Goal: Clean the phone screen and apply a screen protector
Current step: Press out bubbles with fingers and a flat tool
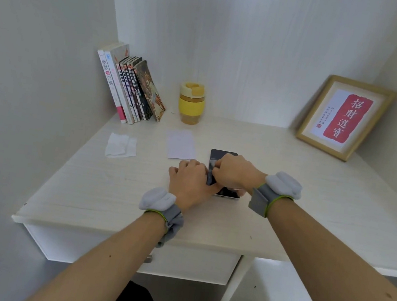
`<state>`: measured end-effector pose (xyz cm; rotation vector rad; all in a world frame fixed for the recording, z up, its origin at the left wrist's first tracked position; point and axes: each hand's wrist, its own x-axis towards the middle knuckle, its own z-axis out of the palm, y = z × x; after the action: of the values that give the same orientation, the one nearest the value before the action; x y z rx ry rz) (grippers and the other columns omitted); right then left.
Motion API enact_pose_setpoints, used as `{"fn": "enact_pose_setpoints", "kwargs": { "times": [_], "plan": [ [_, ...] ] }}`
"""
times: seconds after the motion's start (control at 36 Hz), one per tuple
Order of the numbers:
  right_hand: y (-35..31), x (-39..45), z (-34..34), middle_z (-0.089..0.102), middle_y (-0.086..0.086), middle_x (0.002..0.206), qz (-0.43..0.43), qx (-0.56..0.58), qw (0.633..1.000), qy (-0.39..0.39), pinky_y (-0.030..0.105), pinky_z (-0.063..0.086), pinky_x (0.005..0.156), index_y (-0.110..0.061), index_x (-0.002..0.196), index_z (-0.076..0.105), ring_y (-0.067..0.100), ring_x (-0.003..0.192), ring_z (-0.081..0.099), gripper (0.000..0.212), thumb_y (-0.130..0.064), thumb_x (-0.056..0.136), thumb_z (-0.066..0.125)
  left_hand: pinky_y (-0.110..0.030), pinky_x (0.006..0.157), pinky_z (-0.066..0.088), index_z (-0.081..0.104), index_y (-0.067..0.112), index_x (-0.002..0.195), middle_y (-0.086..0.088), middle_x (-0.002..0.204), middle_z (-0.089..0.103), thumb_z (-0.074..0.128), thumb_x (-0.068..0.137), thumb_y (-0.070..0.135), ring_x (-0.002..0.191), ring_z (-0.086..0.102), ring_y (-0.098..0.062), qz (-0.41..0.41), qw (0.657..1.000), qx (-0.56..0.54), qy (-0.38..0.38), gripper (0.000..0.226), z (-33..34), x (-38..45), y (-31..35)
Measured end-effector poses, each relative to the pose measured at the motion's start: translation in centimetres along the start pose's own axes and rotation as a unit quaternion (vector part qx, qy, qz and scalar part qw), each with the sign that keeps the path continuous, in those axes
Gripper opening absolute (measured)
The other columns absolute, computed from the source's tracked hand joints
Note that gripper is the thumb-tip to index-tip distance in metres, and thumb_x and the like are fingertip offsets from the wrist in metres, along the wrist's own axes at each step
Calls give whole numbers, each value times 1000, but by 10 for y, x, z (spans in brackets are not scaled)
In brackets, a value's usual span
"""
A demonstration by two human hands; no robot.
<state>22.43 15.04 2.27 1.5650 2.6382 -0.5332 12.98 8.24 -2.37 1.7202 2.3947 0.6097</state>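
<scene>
A black phone (223, 156) lies screen-up in the middle of the white desk (84, 184), its near half hidden by my hands. My right hand (234, 172) lies over the screen, its curled fingers pinching a small grey wipe (211, 174) against the phone's left side. My left hand (189, 181) sits against the phone's left edge with curled fingers, its thumb at the near left corner, steadying it. A thin pale rectangular sheet (181, 144), which looks like the screen protector, lies flat just beyond my left hand.
A crumpled white tissue (120, 146) lies at the left of the desk. A row of books (130, 88) leans in the back left corner, with a yellow cup (191, 103) beside it. A framed picture (344, 118) leans at the back right. Walls close in on three sides.
</scene>
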Motion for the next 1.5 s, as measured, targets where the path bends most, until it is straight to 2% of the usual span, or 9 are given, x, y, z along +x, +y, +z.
{"fn": "enact_pose_setpoints", "kwargs": {
  "times": [0.14,0.44,0.67,0.78,0.89,1.06,1.22,1.39,1.5],
  "plan": [
    [1,16,2,59,16,118,9,-8,1000,21,31,38,73,-8,113,61,31,93,53,32,-26,96,41,-41,95,29,59,16,115,-1,123,54,54,82,62,122,42,-25,-7,1000,3,-1,56,1,1,0],
    [-2,25,-4,58,11,91,30,4,998,56,31,40,64,-7,96,58,28,76,54,24,-24,98,41,-43,101,27,46,26,134,0,138,46,51,83,63,131,35,-25,8,1000,10,-11,63,2,1,-3],
    [12,17,-5,67,15,103,30,97,990,95,36,53,68,-7,119,61,29,74,58,34,-25,99,41,-43,102,26,46,28,133,0,138,46,50,83,63,131,34,-24,9,1000,10,0,61,3,1,-5],
    [28,5,-12,65,9,82,30,183,979,81,29,50,51,-13,124,60,26,65,58,34,-26,96,46,-43,102,25,46,28,133,1,137,46,50,83,61,130,33,-24,9,1000,-1,2,60,4,1,-5],
    [44,-3,-21,45,3,61,46,258,965,26,22,36,41,-14,136,52,16,47,38,43,-22,95,55,-43,103,24,46,29,132,1,137,46,49,84,61,131,33,-23,8,1000,-13,-4,58,3,1,-4],
    [55,-12,-33,59,9,85,49,323,945,-26,23,49,45,-15,136,51,20,53,56,51,-10,89,69,-43,103,24,50,33,129,5,138,48,42,92,49,132,34,-23,8,999,-41,-22,42,-3,2,-6],
    [54,-15,-34,60,13,117,22,242,969,-48,43,62,70,-19,139,46,24,67,74,50,-5,93,60,-43,102,27,50,36,131,6,139,50,28,100,20,132,37,-24,28,998,-34,-54,41,-10,9,-12],
    [44,-23,-39,64,15,111,10,292,955,-49,30,56,50,-16,134,50,29,64,70,47,-3,91,62,-42,104,36,48,25,133,1,130,57,41,99,27,120,52,-22,18,995,-101,-8,35,-14,13,-13],
    [43,-28,-41,70,4,91,-31,312,948,-47,23,48,46,-15,124,57,21,60,65,37,-13,89,70,-44,104,40,40,16,140,-3,126,57,43,99,34,115,54,-24,9,982,-187,13,44,-22,18,-8]
  ]
}}
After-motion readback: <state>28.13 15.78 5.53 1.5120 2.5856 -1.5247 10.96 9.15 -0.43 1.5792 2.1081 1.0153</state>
